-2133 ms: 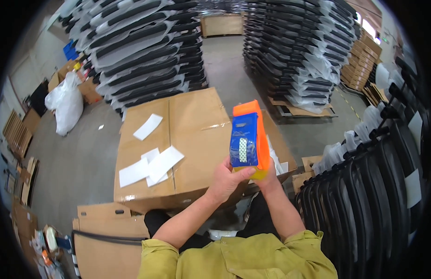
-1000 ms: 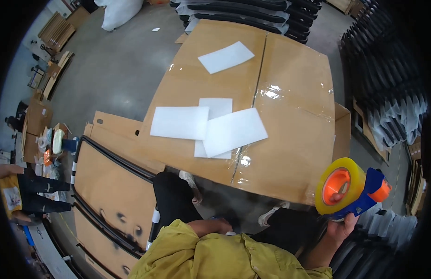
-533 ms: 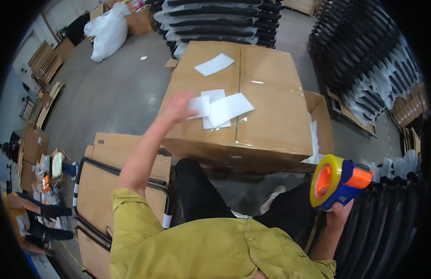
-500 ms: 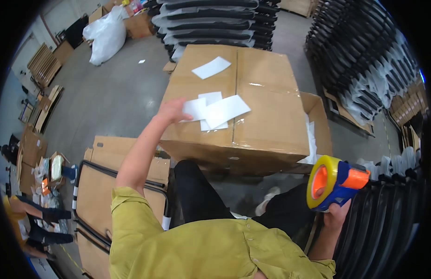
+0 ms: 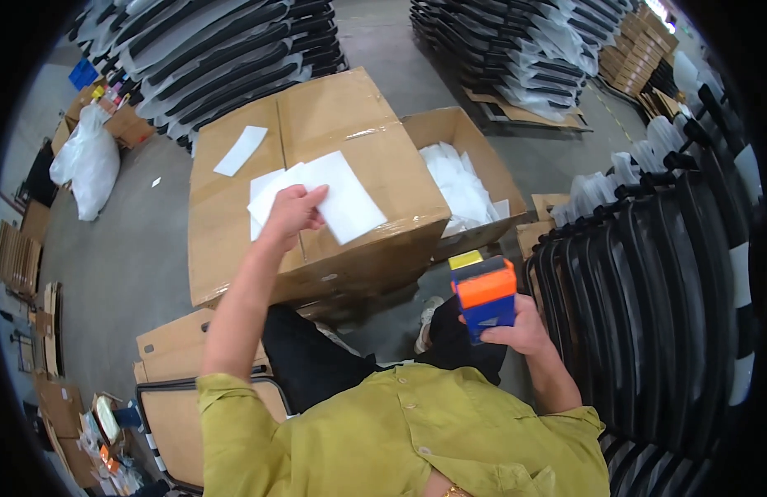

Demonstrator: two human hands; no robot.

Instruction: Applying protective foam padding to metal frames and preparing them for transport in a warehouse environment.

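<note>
The left hand (image 5: 294, 211) reaches out over the big sealed cardboard box (image 5: 313, 178) and rests on the white paper sheets (image 5: 334, 195) lying near the box's near edge; its fingers are curled down onto the top sheet, thumb side toward the near edge, pinching or pressing it, which of the two cannot be told. One more white sheet (image 5: 241, 150) lies apart toward the box's far left corner. The right hand (image 5: 516, 327) is held close to the body, off the box's near right corner, fingers wrapped tight around a tape dispenser (image 5: 485, 294) with an orange top and blue body.

Just beside the box's right edge stands an open carton (image 5: 462, 132) with white packing material (image 5: 462, 182) inside. Stacks of black frames (image 5: 648, 273) crowd the right side, close to the right arm, and more wrapped black stacks (image 5: 209, 58) stand beyond the box's far edge. A white sack (image 5: 89, 161) sits on the floor to the left. Flat cardboard pieces (image 5: 164, 348) lie on the floor below the box's near left corner.
</note>
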